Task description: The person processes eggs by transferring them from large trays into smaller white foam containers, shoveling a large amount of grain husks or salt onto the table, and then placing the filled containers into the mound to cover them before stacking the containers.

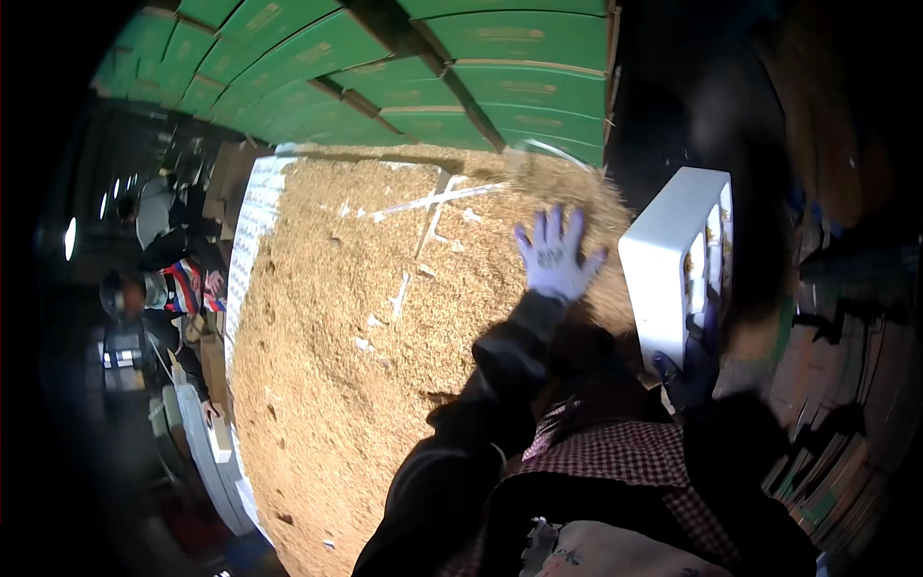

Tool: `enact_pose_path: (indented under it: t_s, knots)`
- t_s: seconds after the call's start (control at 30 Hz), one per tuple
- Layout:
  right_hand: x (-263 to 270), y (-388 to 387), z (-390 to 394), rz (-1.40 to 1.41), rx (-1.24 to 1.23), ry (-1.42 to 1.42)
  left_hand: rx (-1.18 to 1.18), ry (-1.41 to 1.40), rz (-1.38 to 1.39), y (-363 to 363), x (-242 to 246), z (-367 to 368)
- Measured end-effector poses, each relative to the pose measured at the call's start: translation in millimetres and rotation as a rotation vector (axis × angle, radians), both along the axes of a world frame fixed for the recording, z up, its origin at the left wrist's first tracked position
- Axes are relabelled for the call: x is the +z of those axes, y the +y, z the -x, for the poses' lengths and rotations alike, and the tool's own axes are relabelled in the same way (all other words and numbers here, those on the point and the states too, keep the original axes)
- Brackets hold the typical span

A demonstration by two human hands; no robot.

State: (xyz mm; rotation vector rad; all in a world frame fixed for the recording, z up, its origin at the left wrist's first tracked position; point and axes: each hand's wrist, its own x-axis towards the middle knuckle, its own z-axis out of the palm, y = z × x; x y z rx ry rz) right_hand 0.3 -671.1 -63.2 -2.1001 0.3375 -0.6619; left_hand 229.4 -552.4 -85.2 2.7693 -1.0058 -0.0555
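Note:
My left hand [557, 260], in a white glove with purple fingertips, is spread flat, palm down, at the right side of a broad bed of tan husks or sawdust [339, 303]. Its fingers are apart and hold nothing. My right hand [689, 371], in a dark glove, grips the lower end of a white foam box [660, 252]. The box is tipped on its side beyond the bed's right edge, its open face turned away to the right. Tan bits cling inside it. Blurred loose material lies between my left hand and the box.
Green cartons [505, 79] are stacked along the far side. White strips [433, 198] and scraps lie on the bed, and white foam [252, 238] lines its left edge. Two people [180, 285] are at the left, near cardboard boxes [229, 173]. Flattened cardboard [829, 476] leans at lower right.

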Motion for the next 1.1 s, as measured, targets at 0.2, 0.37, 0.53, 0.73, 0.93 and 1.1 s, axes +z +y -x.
enact_pose_path:
  t_s: [0.2, 0.37, 0.53, 0.73, 0.93, 1.1]
  knots:
    - [14, 3, -33, 0.023, 0.150, 0.026, -0.002, 0.039, 0.077, 138, 21, 87]
    - [29, 10, -58, 0.221, 0.317, -0.025, 0.833, -0.159, -0.017, 264, 57, 103]
    - [62, 82, -119, 0.534, 0.725, -0.004, 1.489, 0.154, -0.036, 328, 13, 138]
    - [48, 244, -282, 0.822, 0.761, 0.073, 1.189, -0.107, 0.282, 289, 24, 151]
    - [48, 415, -371, 1.057, 1.018, 0.186, 1.749, -0.140, 0.021, 427, 21, 246]
    - [59, 427, -311, 1.275, 1.535, 0.041, 1.394, -0.139, 0.405, 441, -15, 274]
